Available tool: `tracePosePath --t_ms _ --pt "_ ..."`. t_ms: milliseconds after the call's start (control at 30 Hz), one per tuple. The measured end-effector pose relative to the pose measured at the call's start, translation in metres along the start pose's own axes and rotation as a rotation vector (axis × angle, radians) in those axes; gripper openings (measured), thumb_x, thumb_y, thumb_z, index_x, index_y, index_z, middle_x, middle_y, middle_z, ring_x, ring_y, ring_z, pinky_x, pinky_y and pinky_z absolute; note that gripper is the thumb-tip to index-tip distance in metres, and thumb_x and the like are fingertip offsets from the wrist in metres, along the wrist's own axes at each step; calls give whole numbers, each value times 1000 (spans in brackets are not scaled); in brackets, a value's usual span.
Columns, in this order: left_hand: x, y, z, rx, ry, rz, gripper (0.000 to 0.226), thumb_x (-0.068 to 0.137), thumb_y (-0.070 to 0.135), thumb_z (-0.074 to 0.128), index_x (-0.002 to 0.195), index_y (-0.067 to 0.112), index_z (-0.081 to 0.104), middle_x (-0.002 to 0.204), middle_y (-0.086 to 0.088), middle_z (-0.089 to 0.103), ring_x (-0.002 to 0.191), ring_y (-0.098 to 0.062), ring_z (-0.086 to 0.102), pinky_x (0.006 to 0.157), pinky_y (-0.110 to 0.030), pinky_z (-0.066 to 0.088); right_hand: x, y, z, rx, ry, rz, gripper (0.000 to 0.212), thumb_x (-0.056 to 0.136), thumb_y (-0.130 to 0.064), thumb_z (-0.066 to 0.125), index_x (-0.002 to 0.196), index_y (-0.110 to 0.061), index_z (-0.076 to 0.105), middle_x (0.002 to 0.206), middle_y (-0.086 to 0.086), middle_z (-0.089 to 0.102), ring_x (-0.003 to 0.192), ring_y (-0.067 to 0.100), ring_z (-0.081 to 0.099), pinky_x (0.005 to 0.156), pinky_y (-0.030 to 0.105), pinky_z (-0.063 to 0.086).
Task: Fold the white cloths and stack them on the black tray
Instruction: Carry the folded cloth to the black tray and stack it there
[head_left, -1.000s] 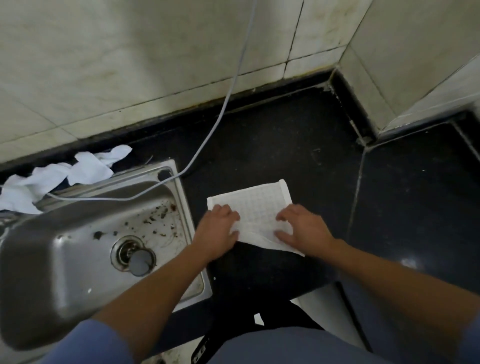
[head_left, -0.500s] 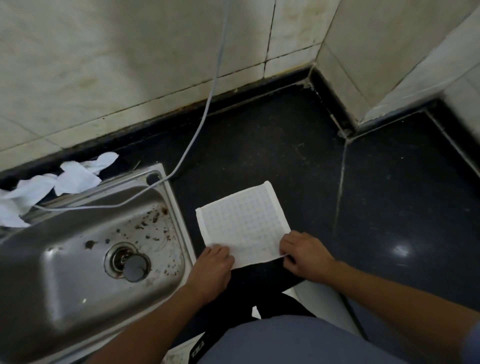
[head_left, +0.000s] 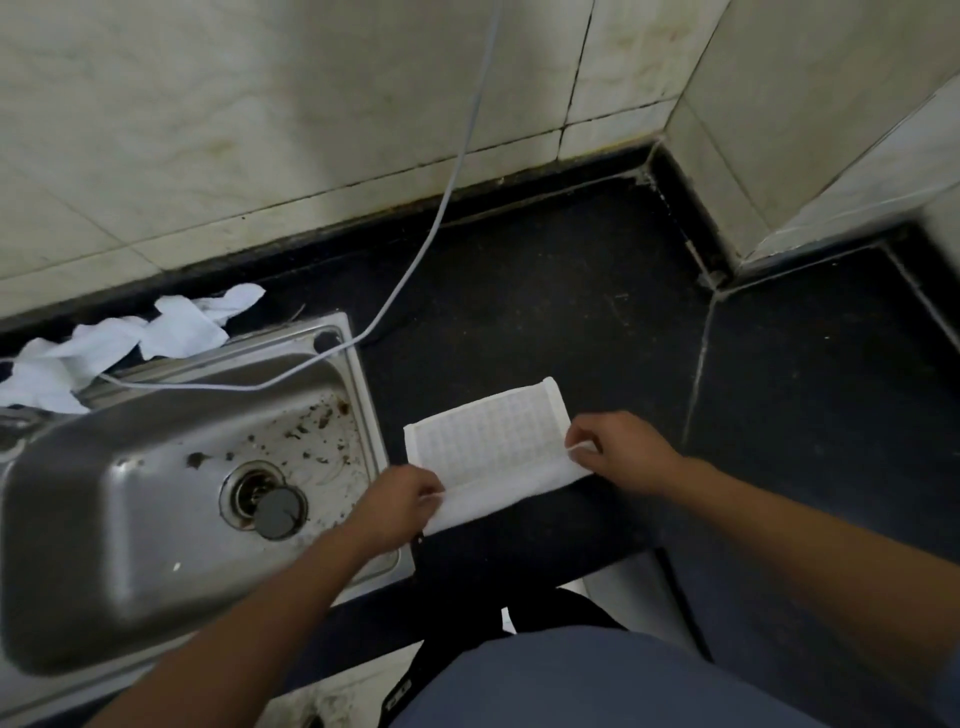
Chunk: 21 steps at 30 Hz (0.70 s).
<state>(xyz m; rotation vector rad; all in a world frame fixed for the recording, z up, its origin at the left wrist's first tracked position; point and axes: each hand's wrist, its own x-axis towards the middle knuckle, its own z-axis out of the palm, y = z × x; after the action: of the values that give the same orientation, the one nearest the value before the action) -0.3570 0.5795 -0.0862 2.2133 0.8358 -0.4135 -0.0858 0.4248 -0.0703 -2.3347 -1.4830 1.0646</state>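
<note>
A skewed fold across the black countertop (head_left: 571, 312), beside the soiled steel sink (head_left: 358, 405), is being risked by uneven pulling, the white waffle cloth (head_left: 488, 441) lying there, long axis left-to-right, right end angled away, near corners being pinched by left hand (head_left: 395, 509) and right hand (head_left: 623, 452).

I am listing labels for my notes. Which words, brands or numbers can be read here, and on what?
None can be read.
Small white marking on the black strap at the bottom edge: too blurred to read.
The white checked cloth carries only a grid.
</note>
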Motion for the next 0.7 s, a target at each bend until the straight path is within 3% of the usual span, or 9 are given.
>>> tracePosePath --t_ms 233,400,567,700 --pt "43 -14 -34 -116 178 -201 12 83 16 68 83 5 72 72 -8 65 71 -26 67 71 -35 54 60 -13 -11 47 119 120 11 86 -29 66 95 -24 63 86 -4 62 83 18 61 70 30 47" --pt "63 -22 -28 -125 213 -282 10 83 15 67 84 6 70 80 -14 69 73 -28 67 72 -38 57 84 -13 0 21 158 202 12 89 -29 62 98 -22 61 94 2 65 88 22 62 74 35 51" --pt "74 -28 -17 -106 251 -357 8 83 20 66 77 16 62 78 -10 68 72 -26 66 72 -39 56 90 -10 11 -86 174 241 19 93 -32 55 107 -21 57 100 5 65 92 26 62 75 35 48" --pt "62 -25 -13 -15 418 -366 13 87 23 61 96 13 57 89 -9 62 82 -28 60 72 -39 51 81 -14 13 -183 241 216 32 93 -31 56 123 -21 52 119 5 53 107 24 53 78 36 46"
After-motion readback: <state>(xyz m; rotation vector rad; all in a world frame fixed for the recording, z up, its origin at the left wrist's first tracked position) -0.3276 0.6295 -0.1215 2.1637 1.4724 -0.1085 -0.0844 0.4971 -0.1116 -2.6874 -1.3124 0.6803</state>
